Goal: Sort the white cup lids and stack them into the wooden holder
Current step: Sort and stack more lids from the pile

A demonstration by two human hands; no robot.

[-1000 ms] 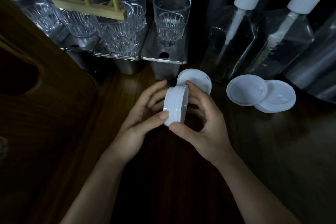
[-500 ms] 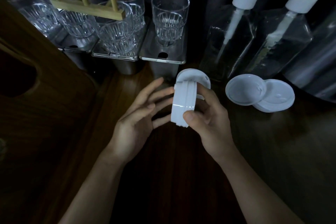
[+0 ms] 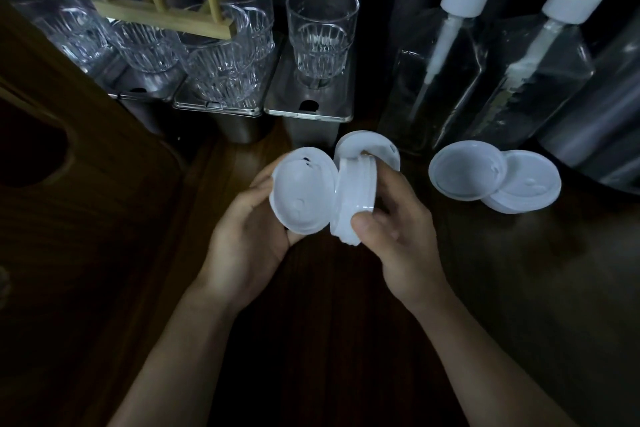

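Gripping a loose lid (image 3: 303, 196) in our left hand (image 3: 242, 246) and pinching the lid stack (image 3: 356, 198) edge-on in our right hand (image 3: 398, 236) mid-frame, we reckon that skinny pinch could slip and scatter them.

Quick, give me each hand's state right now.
Left hand: holds a single lid, its open side facing the camera.
Right hand: grips the lid stack on edge.
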